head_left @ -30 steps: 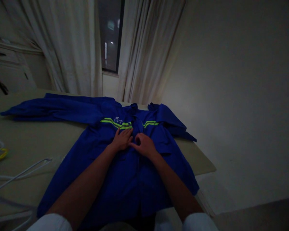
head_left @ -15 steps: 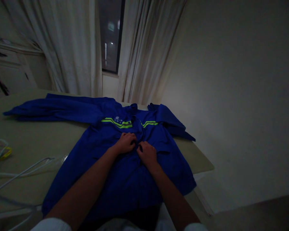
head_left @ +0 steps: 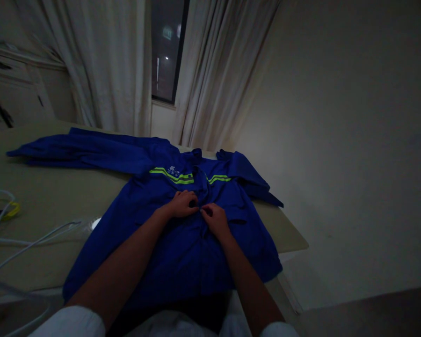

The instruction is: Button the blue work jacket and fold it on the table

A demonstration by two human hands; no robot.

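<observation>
A blue work jacket [head_left: 175, 262] with yellow-green stripes across its chest lies spread, front side up. One sleeve stretches out to the left; the other is folded at the right. My left hand [head_left: 184, 204] pinches the jacket's front edge just below the stripes. Close beside it, my right hand [head_left: 214, 218] grips the same front opening, thumb and finger together. The fingertips of both hands nearly meet there. Whatever small fastener lies between them is too dark to make out.
Under the jacket is a greenish table [head_left: 49, 196]. A pale cable [head_left: 38, 243] and a yellow item [head_left: 12, 210] lie on its left. Curtains [head_left: 108, 70] and a dark window [head_left: 168, 51] stand behind, a plain wall [head_left: 347, 140] at the right.
My hands stay at the jacket's front opening, their fingertips now a little closer together. The view has shifted slightly; the jacket lies as before.
</observation>
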